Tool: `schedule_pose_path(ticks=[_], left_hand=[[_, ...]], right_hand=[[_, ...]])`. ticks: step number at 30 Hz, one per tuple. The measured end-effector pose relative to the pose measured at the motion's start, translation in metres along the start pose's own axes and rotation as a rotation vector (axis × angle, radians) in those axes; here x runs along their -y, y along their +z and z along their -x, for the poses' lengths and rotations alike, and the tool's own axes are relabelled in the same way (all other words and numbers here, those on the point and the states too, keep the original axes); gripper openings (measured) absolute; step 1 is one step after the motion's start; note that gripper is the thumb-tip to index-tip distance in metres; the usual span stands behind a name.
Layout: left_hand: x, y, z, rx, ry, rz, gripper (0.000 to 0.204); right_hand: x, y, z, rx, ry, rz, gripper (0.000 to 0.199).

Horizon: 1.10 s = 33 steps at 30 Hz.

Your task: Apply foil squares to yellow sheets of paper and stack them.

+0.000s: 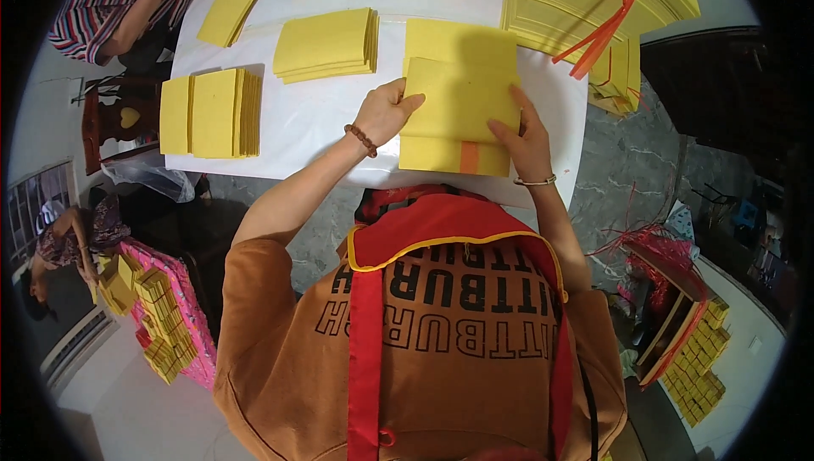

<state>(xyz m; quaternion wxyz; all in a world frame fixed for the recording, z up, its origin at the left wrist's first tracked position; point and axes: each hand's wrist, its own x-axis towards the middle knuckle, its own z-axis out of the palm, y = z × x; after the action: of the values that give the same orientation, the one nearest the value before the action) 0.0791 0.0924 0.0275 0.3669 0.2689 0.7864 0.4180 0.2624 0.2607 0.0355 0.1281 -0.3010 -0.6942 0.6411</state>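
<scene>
At the white table (297, 117), left hand (387, 111), right hand (529, 143) clasping yellow paper (458, 100); left of the table, plastic bag (157, 179), contents unclear!

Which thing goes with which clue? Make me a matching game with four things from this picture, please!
Things:
1. Bead bracelet
2. Table
3. Apron
4. Right hand

Clues:
A. Red with a yellow edge
B. At the right edge of the yellow paper
C. Brown, around the wrist of the left hand
D. White on top, under the yellow piles

Right pairs: 1-C, 2-D, 3-A, 4-B
</scene>
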Motion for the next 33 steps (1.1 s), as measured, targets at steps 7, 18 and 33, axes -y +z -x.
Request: schedule_pose_path(ticks=[7,18,33], left_hand=[[-0.005,0.001,-0.002,0.014,-0.041,0.176,0.025],[-0.007,-0.004,0.004,0.055,-0.089,0.420,0.033],[-0.043,0.036,0.001,-0.116,0.774,-0.801,0.051]], right_hand=[[-0.017,0.006,-0.009,-0.147,-0.129,0.141,0.048],[-0.011,0.011,-0.010,-0.197,-0.095,0.250,0.044],[-0.007,0.017,-0.012,-0.268,-0.048,0.205,0.038]])
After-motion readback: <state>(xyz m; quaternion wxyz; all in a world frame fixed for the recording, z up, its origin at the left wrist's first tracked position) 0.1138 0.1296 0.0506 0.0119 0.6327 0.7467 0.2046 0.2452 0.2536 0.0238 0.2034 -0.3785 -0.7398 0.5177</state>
